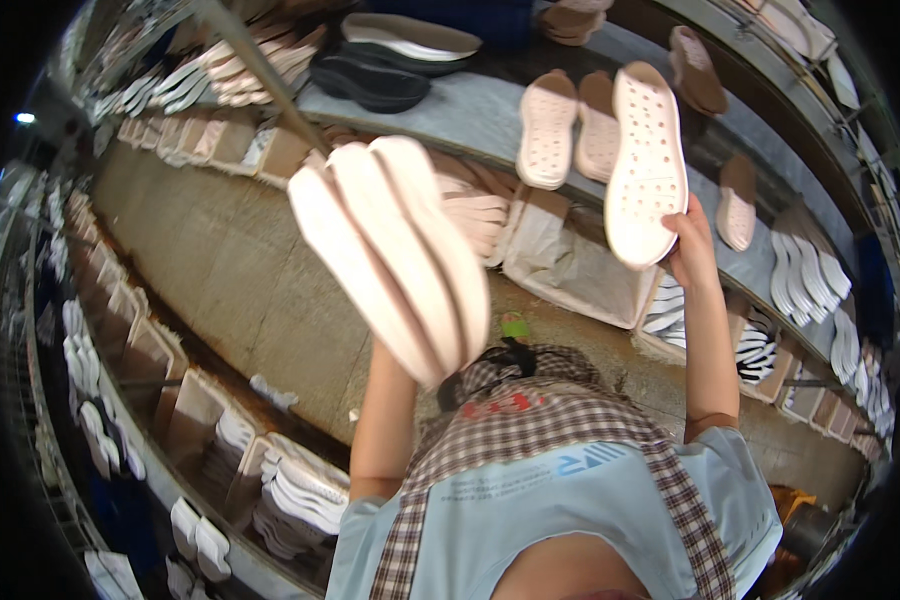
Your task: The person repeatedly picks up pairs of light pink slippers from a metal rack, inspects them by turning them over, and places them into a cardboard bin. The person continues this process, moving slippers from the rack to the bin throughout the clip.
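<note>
A stack of several pale pink shoe soles (400, 250) is held up in front of me at the centre-left. It covers my left hand, whose forearm (385, 430) rises beneath it. My right hand (697, 248) is closed on the lower end of a single pale sole (648, 160), its face dotted with small holes. That sole stands upright above the shelf. Close by, two similar soles, one pale sole (547, 130) and one partly hidden sole (597, 125), lean side by side at the conveyor's edge.
A grey conveyor belt (500, 110) curves past with black soles (370, 82), a pinkish sole (737, 203) and white soles (808, 262) on it. Bins with soles run beneath, including a plastic-lined bin (580, 262). More bins (205, 415) line the left. Metal pole (255, 70) stands at upper left.
</note>
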Demonstrator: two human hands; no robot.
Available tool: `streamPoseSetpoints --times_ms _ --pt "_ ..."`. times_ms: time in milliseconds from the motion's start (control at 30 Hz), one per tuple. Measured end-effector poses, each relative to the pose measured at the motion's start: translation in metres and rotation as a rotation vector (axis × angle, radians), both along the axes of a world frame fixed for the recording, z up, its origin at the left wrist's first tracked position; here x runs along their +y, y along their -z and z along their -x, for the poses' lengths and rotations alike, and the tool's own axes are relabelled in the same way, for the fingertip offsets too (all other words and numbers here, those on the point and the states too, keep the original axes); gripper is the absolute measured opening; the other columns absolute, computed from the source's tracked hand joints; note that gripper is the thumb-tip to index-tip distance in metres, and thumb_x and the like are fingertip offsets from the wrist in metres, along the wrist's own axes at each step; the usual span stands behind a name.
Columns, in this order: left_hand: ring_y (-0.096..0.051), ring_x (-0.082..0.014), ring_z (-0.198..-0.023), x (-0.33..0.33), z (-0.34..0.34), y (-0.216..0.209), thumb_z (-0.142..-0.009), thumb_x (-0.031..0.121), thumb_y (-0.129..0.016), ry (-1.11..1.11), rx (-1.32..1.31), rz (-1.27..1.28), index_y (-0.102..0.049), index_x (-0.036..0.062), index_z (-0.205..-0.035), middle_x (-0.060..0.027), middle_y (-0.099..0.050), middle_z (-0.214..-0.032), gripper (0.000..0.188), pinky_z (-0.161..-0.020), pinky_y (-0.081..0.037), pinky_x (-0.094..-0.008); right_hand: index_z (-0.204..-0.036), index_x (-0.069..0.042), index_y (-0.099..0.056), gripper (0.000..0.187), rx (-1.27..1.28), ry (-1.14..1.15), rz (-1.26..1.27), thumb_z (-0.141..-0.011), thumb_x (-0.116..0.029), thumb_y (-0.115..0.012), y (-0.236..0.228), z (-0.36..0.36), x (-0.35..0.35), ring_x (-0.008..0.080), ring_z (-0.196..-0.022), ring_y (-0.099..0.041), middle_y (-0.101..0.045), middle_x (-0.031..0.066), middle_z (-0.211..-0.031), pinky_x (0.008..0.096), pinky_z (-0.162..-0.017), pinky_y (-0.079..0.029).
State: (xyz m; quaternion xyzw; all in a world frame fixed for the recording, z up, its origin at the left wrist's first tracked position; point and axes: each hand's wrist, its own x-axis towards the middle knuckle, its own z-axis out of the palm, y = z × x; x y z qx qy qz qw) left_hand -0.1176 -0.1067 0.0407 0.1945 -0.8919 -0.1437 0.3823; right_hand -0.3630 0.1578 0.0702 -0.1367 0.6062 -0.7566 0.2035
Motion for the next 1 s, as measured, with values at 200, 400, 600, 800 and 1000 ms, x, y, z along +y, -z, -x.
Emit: streamPoseSetpoints --times_ms 200,400,600,800,1000 --pt "-0.048 -0.0375 -0.119 0.015 0.002 0.017 -0.093 0.021 -0.046 0.314 0.361 -0.911 -0.048 -0.0052 -0.126 -0.0196 -0.05 -0.13 0.042 -0.098 -0.043 -0.0472 -0.134 0.002 -0.037 0.056 0.273 -0.387 -0.123 -0.082 -0.001 -0.06 -0.007 -0.123 -0.096 0.0208 -0.114 -0.052 -0.053 0.0133 -0.123 0.034 -0.094 -0.044" --pt "-0.049 -0.0366 -0.119 0.005 -0.014 0.032 -0.093 0.022 -0.046 0.466 0.65 -1.565 -0.047 -0.0046 -0.127 -0.0192 -0.049 -0.13 0.043 -0.098 -0.043 -0.0468 -0.132 0.006 -0.04 0.045 0.54 -0.498 -0.027 -0.094 -0.017 -0.049 -0.004 -0.152 -0.113 0.0239 -0.115 -0.049 -0.052 0.0164 -0.12 0.0325 -0.097 -0.036" --pt "-0.049 -0.0358 -0.118 -0.009 -0.041 0.046 -0.094 0.023 -0.046 0.478 0.878 -1.789 -0.045 -0.004 -0.128 -0.0189 -0.049 -0.131 0.044 -0.098 -0.043 -0.0464 -0.129 0.007 -0.044 0.04 0.627 -0.544 -0.062 -0.094 -0.013 -0.046 -0.007 -0.164 -0.122 0.0243 -0.108 -0.05 -0.053 0.0157 -0.115 0.0316 -0.095 -0.037" --pt "-0.049 -0.0349 -0.118 -0.02 -0.062 0.046 -0.094 0.023 -0.046 0.487 0.986 -1.831 -0.043 -0.0034 -0.13 -0.0186 -0.048 -0.131 0.045 -0.098 -0.044 -0.046 -0.133 0.004 -0.039 0.046 0.46 -0.683 -0.034 -0.093 -0.014 -0.049 0.005 -0.165 -0.128 0.0212 -0.11 -0.048 -0.05 0.0128 -0.118 0.0312 -0.097 -0.035" --pt "-0.05 -0.034 -0.118 -0.029 -0.065 0.042 -0.094 0.024 -0.046 0.459 0.956 -1.807 -0.042 -0.0029 -0.131 -0.0182 -0.048 -0.132 0.046 -0.098 -0.044 -0.0456 -0.137 0.004 -0.031 0.06 0.16 -0.821 -0.007 -0.088 -0.015 -0.061 0.003 -0.158 -0.139 0.0176 -0.117 -0.045 -0.047 0.0126 -0.127 0.0296 -0.098 -0.037"
